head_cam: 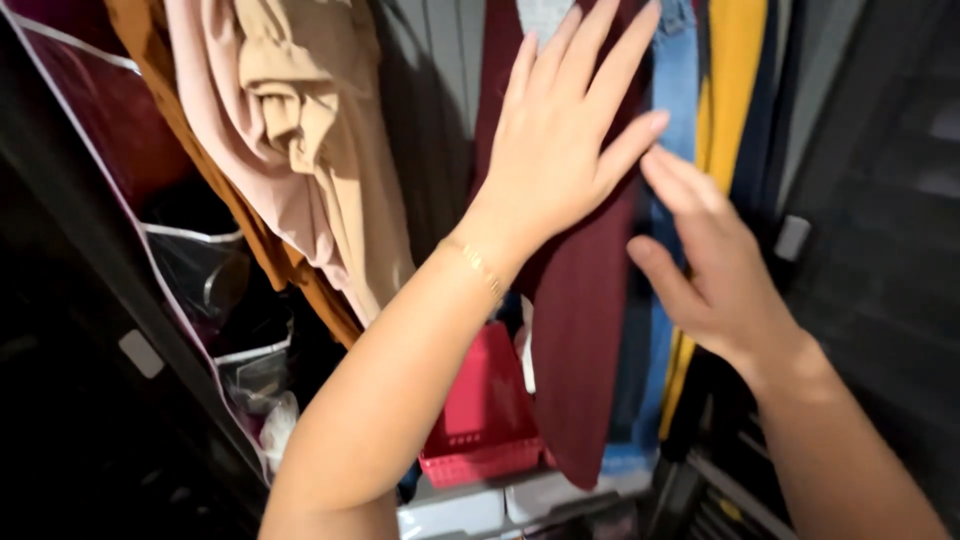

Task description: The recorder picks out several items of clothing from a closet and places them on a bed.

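Observation:
My left hand (565, 130) lies flat, fingers spread, on a dark red hanging garment (580, 340) in a wardrobe. A thin gold bracelet circles that wrist. My right hand (705, 260) is just to the right, fingers extended, touching the edge between the dark red garment and a blue denim garment (672, 90). Neither hand grips anything. A yellow garment (732, 80) hangs right of the denim.
Pink and beige clothes (300, 130) and an orange-brown piece (160, 90) hang at the left. A red plastic basket (485, 425) sits below on white boxes (470, 510). A hanging organiser with clear pockets (215, 290) is at the left; dark wardrobe wall at the right.

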